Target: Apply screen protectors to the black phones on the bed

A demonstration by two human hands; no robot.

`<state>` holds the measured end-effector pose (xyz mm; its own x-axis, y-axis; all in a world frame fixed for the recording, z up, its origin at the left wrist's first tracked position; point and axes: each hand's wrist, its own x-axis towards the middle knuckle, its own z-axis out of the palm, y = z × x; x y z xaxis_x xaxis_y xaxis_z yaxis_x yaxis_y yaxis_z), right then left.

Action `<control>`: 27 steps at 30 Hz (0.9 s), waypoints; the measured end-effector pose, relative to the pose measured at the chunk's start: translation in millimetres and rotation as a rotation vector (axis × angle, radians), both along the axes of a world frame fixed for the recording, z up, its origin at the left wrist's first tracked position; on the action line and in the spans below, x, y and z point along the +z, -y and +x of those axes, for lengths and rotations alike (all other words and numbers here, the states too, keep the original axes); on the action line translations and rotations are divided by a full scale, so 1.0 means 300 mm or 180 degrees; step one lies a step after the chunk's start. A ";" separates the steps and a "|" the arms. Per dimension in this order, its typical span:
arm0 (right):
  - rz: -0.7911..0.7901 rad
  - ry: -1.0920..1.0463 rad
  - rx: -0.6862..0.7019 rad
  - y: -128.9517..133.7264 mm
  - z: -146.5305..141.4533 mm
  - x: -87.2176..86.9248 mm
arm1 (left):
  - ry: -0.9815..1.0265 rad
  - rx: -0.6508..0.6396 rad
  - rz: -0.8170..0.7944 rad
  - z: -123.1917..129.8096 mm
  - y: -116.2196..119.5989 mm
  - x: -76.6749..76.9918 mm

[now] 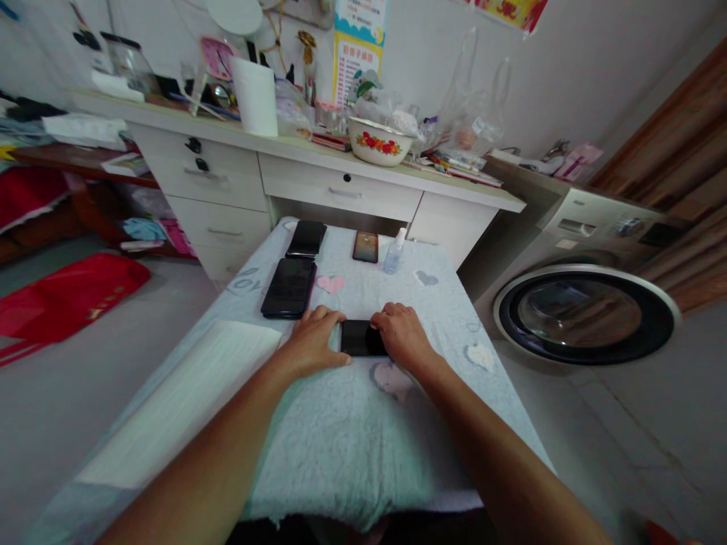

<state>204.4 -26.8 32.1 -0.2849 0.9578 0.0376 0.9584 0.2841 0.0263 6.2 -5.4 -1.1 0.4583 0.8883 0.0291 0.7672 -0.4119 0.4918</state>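
Observation:
A black smartphone [357,338] lies flat, screen up, on the cloth-covered table, its long side running left to right. At its left end, my left hand [312,342] has the thumb at the near edge and a finger at the far edge, steadying the phone between them. My right hand [402,333] is closed, its curled fingers resting on the right part of the screen. Whatever those fingers may hold is hidden. Beyond my left hand, a dark phone or tablet [289,288] lies on the table.
Another dark device [307,239], a brown-faced phone [366,247] and a clear spray bottle [394,251] stand or lie toward the far end. A long white sheet [187,401] covers the table's left side. Behind are a white cabinet [341,189] and, at right, a washing machine [585,303].

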 end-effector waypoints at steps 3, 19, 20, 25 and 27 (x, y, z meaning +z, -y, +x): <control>-0.0020 -0.0029 -0.0018 0.006 0.014 -0.005 | -0.0019 0.0010 -0.0019 0.000 0.000 -0.001; -0.0054 -0.0240 -0.0420 0.014 0.082 -0.014 | -0.0057 -0.0001 -0.0099 0.006 -0.002 0.010; -0.0059 -0.0233 -0.0449 0.015 0.089 -0.013 | -0.0062 0.0003 -0.0104 0.006 -0.002 0.011; -0.0038 -0.0303 -0.0564 0.015 0.126 -0.013 | -0.0061 -0.0006 -0.0094 0.005 0.001 0.015; -0.0016 -0.0351 -0.0601 0.014 0.140 -0.016 | -0.0054 -0.0008 -0.0090 0.005 0.001 0.015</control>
